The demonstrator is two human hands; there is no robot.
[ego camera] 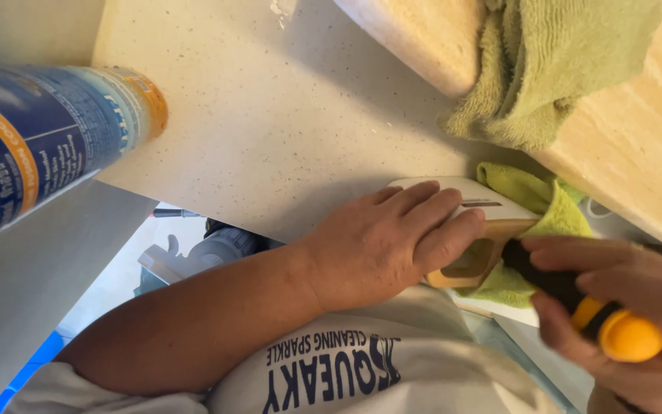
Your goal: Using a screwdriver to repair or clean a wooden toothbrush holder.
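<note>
The left hand (381, 245) lies flat, palm down, fingers extended and close together, pressing on a flat white board (453, 201) with a light wooden handle end (475, 261) that has a rounded slot cut through it. The fingertips reach the slot area; the hand grips nothing, it only presses.

The right hand (622, 307) is closed around a tool with a black shaft and a yellow-orange handle (611, 326). The rounded yellow end projects from the fist toward the person's body. The black end points at the wooden handle end and stands just beside the left fingertips. Whether the tool tip touches the wood cannot be told, as the fingers cover it.

A green cloth (534, 211) lies under and beyond the board, between the two hands and directly past the left fingertips. A second, larger green cloth (545, 69) is draped over the edge of a pale wooden surface (637, 146), well beyond the right hand.

The board rests at the edge of the pale speckled table (270, 115), which extends beyond the left hand and forearm.

A blue cylindrical container with an orange band (40, 138) sits far out on the left-arm side, close to the camera and well apart from both hands.

A white spray bottle (208, 251) is visible beneath the left forearm, below the table edge.
</note>
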